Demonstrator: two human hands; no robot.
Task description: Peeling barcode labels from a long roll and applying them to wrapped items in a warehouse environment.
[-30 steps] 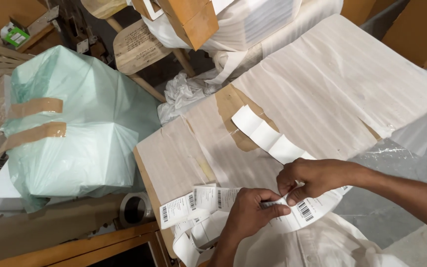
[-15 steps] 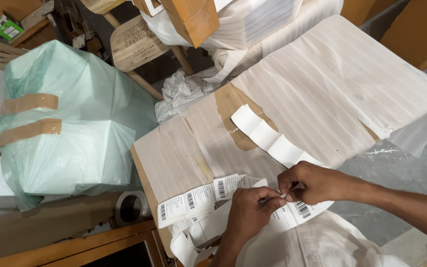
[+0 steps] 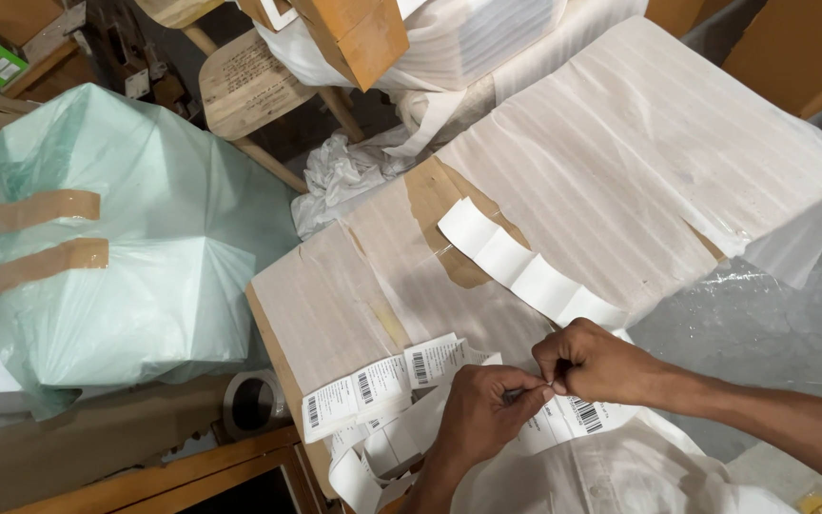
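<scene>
At the far left sits a pale green plastic-wrapped bundle with brown tape strips (image 3: 126,257). On the paper-wrapped cardboard box (image 3: 544,190), your left hand (image 3: 482,414) and right hand (image 3: 592,362) both pinch the long white strip of barcode labels (image 3: 382,381), fingertips meeting.

White labels (image 3: 387,385) with black barcodes were seen on a brown cardboard box (image 3: 335,305). A pale green bag (image 3: 135,257) was banded with tan tape (image 3: 45,209).

Soft, even indoor light, sharp focus (faint shadows, no glare).
</scene>
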